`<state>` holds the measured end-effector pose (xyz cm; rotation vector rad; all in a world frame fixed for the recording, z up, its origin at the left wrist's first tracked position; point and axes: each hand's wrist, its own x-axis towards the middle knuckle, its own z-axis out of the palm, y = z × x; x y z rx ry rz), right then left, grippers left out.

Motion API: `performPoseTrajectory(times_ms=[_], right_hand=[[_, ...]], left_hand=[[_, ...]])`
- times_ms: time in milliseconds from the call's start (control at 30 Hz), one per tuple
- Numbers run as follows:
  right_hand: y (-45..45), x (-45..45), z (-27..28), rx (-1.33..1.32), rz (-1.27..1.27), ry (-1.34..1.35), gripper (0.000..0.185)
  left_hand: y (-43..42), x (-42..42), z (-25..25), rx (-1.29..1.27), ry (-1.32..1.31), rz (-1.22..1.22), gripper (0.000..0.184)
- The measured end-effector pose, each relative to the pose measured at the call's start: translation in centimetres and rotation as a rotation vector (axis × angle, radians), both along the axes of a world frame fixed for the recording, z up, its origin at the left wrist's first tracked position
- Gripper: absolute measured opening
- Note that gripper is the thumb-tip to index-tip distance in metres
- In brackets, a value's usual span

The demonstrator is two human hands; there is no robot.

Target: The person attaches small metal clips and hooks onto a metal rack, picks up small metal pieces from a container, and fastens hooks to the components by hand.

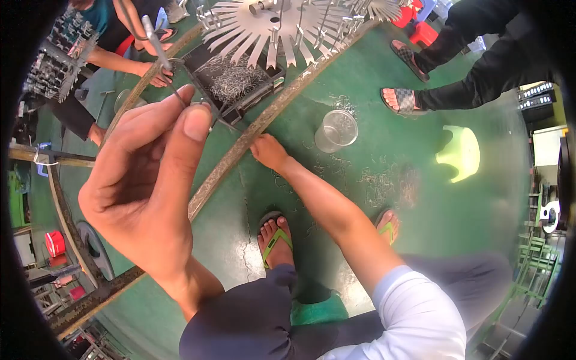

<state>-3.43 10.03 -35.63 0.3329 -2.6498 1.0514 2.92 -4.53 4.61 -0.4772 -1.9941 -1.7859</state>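
Note:
My left hand [150, 174] is raised close to the camera, thumb and forefinger pinched together on a small thin metal piece that mostly hides between the fingertips. Lower down, my right hand [270, 153] is closed at the edge of a worn rail [219, 165]; what its fingers hold, if anything, is hidden. Beyond the rail, a black crate [264, 87] holds a heap of small bent wire pieces [234, 82]. Above the crate is a toothed metal disc [246, 24] with metal pieces hanging around its rim.
A clear plastic tub [336, 131] stands on the green floor, with loose wire pieces [378, 183] scattered nearby. A yellow stool [459, 153] is at right. Another person's hand [157, 75] is beyond the rail; a third person's sandalled foot [399, 101] is at upper right.

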Motion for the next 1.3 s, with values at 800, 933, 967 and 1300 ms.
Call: performPoseTrajectory(times_ms=[800, 933, 967, 1300], right_hand=[[5.3, 2.1, 2.7, 0.057, -0.731, -0.040, 0.030], [5.8, 1.4, 3.2, 0.095, -0.754, -0.202, 0.032], [5.7, 1.7, 3.7, 0.107, -0.753, -0.260, 0.033], [7.1, -2.7, 1.5, 0.087, -0.916, -0.463, 0.029]], left_hand=[[-0.5, 0.1, -0.2, -0.014, 0.061, -0.022, 0.016], [-0.8, 0.3, -0.1, -0.012, 0.072, 0.020, 0.016], [-1.0, 0.3, -0.1, -0.011, 0.069, 0.033, 0.016], [-1.9, -0.2, -0.4, -0.025, 0.102, -0.007, 0.019]])
